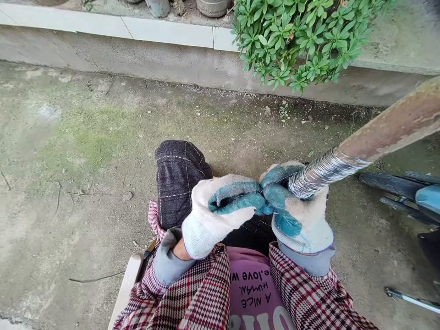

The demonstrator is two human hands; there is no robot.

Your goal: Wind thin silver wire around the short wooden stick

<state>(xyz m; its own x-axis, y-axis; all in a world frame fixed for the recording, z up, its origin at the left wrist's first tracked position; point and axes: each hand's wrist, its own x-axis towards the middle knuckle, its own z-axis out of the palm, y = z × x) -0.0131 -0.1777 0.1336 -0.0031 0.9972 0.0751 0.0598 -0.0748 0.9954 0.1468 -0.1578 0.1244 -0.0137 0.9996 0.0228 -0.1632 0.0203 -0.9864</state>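
A brown wooden pole (395,123) slants in from the right edge. Silver wire (323,172) is wound in many turns around its near end. My right hand (299,220), in a white glove with teal coating, is closed around that wire-wrapped end, which rests in the crook between thumb and fingers. Its fingertips meet those of my left hand (220,208), gloved the same way. The left fingers are pinched together just left of the pole's end. Whatever thin thing they pinch is too small to make out.
Dark checked trousers (180,183) cover my knee, above concrete ground. A white-edged ledge (168,32) with pots (213,7) and a leafy green bush (302,41) runs along the top. At right are dark wheel-like parts with a blue piece (428,201) and a thin metal bar (412,300).
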